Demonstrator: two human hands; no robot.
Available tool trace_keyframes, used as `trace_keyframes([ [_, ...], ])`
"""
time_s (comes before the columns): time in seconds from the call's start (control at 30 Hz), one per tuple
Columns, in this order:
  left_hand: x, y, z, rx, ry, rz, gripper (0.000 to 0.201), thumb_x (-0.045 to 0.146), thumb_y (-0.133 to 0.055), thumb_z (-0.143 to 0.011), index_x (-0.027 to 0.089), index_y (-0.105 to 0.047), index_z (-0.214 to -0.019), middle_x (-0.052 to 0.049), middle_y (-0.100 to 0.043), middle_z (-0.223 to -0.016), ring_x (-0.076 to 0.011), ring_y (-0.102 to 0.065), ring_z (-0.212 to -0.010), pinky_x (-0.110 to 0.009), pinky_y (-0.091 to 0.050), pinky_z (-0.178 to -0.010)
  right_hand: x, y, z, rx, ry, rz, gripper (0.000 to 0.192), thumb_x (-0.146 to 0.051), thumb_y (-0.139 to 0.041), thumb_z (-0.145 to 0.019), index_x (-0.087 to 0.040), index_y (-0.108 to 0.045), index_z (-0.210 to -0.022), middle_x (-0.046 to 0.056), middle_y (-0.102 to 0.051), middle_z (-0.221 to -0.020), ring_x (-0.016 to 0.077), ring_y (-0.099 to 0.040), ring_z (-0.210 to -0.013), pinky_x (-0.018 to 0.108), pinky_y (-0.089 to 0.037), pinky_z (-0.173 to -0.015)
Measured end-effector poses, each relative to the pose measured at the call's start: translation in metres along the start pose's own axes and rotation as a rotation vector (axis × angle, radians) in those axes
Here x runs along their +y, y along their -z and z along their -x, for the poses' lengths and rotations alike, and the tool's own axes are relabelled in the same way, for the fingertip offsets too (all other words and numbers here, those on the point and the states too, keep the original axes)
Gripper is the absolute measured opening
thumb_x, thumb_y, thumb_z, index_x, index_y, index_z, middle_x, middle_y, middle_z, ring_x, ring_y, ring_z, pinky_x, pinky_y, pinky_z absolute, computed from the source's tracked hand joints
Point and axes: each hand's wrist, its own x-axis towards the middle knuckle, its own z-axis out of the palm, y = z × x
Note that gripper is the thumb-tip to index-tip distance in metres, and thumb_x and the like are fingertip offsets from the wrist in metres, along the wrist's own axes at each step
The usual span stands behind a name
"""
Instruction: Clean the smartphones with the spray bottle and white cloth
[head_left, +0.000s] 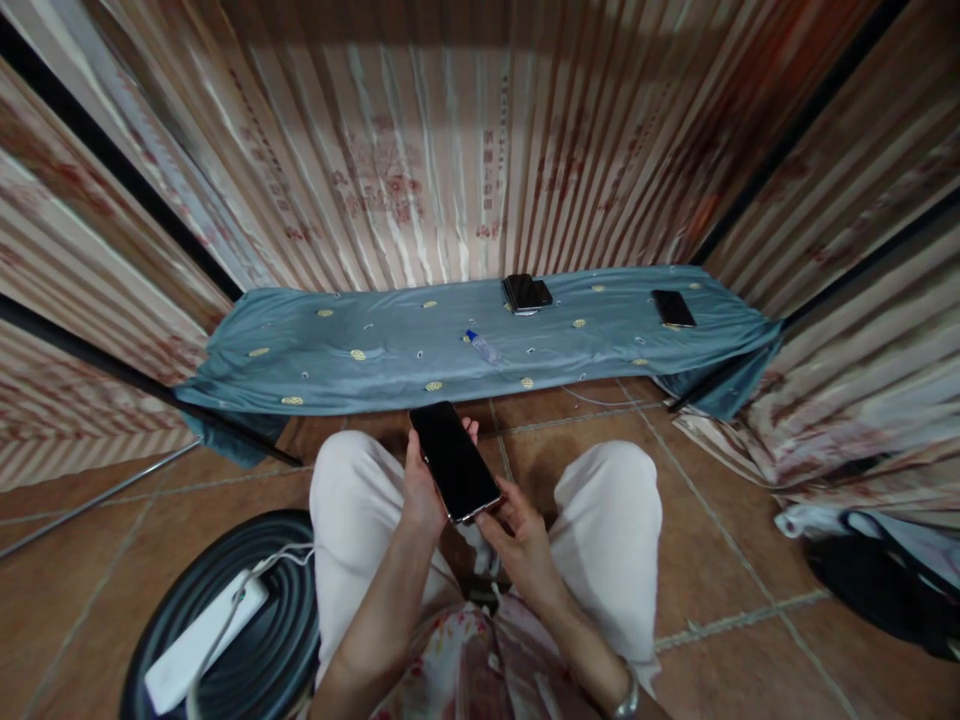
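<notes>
A black smartphone (455,460) with a dark screen is held above my lap, tilted, its top end pointing away to the left. My left hand (424,480) wraps around its left edge, with fingertips showing at the far right side. At the phone's lower right corner, my right hand (517,525) pinches the bottom edge between thumb and fingers. Beyond my knees stands a low bench covered with a blue cloth (390,325). On it lie a small clear bottle with a blue cap (482,346), some stacked dark phones (525,293) and another dark phone (673,308).
Patterned curtains (420,150) hang behind the bench and at both sides, along dark poles (120,140). Left of my legs, a white power strip (206,640) with a cable rests on a round black base (285,600). A black object (877,590) lies on the tiled floor at right.
</notes>
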Motion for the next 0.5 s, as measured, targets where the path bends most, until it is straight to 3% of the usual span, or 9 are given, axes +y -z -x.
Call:
trace_keyframes([
  [0.27,0.001,0.0,0.001,-0.025,0.025,-0.055,0.063,0.05,-0.033,-0.096,0.003,-0.054,-0.133,-0.018,-0.073,-0.107,-0.0254,-0.067,-0.108,-0.035,-0.05,-0.097,0.001,0.01,-0.001,-0.035,0.0,-0.049,0.033,-0.033,-0.071,-0.078,-0.023,-0.069,-0.109,0.003,-0.076,-0.094,0.019,-0.07,-0.088,0.029,-0.054,-0.08],
  [0.43,0.002,0.002,0.009,-0.091,0.064,-0.128,0.063,0.051,-0.033,-0.096,0.008,-0.05,-0.138,-0.017,-0.072,-0.113,-0.0258,-0.068,-0.103,-0.037,-0.052,-0.091,-0.005,0.02,-0.008,0.163,-0.116,-0.202,0.03,-0.042,-0.076,-0.072,-0.022,-0.075,-0.095,0.003,-0.076,-0.097,0.0191,-0.069,-0.091,0.03,-0.054,-0.082],
  [0.5,0.0,0.004,0.013,-0.131,0.141,-0.163,0.065,0.055,-0.033,-0.095,0.008,-0.053,-0.136,-0.016,-0.074,-0.108,-0.0263,-0.07,-0.096,-0.037,-0.054,-0.086,-0.009,0.02,-0.01,0.16,-0.184,-0.314,0.031,-0.044,-0.076,-0.071,-0.022,-0.076,-0.093,0.004,-0.076,-0.095,0.0193,-0.07,-0.087,0.03,-0.055,-0.078],
])
